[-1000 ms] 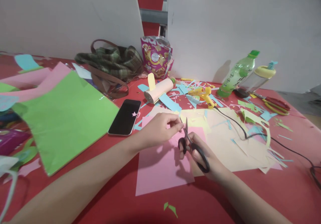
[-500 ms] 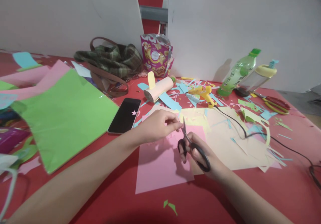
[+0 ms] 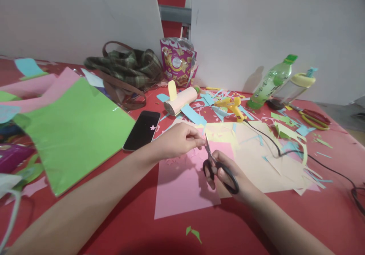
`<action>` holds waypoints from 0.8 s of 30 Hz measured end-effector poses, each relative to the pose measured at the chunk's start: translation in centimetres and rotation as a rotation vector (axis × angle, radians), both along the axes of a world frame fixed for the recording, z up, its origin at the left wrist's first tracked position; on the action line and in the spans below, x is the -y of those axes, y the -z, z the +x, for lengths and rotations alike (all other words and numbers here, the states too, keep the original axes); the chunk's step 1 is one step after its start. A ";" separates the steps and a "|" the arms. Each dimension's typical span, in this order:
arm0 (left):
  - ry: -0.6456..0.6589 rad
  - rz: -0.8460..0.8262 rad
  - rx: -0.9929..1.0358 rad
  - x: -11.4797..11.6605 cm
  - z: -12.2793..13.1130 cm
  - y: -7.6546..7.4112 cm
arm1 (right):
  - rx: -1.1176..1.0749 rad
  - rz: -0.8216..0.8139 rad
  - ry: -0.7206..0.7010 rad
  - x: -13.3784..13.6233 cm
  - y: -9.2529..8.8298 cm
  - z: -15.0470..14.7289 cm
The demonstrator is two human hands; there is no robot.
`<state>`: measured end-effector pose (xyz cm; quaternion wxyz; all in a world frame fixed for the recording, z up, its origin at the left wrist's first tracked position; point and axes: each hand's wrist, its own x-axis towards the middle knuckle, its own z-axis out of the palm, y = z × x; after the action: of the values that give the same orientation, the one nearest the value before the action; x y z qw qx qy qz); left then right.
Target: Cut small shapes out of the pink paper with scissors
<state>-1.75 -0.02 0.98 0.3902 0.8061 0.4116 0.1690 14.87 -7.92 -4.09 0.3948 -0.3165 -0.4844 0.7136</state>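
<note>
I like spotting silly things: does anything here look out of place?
Yes, a little pink star lies on the dark phone, a funny spot for it. Blue scraps also lie messily around the yellow glue gun.

The right hand (image 3: 243,184) gripped black-handled scissors (image 3: 210,155), their blades just beside the pinching left hand (image 3: 181,141), above pink paper (image 3: 176,194). To the left lay a phone (image 3: 141,131) and a green sheet (image 3: 76,133); on the far side, a pale tube (image 3: 182,99) and a yellow glue gun (image 3: 233,106).
</note>
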 end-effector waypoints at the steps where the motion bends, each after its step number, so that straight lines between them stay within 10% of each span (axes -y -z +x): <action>1: -0.001 -0.008 -0.011 0.0 0.0 0.0 | 0.003 0.000 -0.001 0.0 0.0 0.0; 24: 0.012 -0.139 -0.065 -0.1 -0.2 0.0 | 0.011 0.004 -0.033 -0.2 -0.7 -0.2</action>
<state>-1.90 0.07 1.01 0.4326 0.7846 0.4300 0.1113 14.71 -7.71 -3.42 0.3813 -0.3115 -0.4930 0.7173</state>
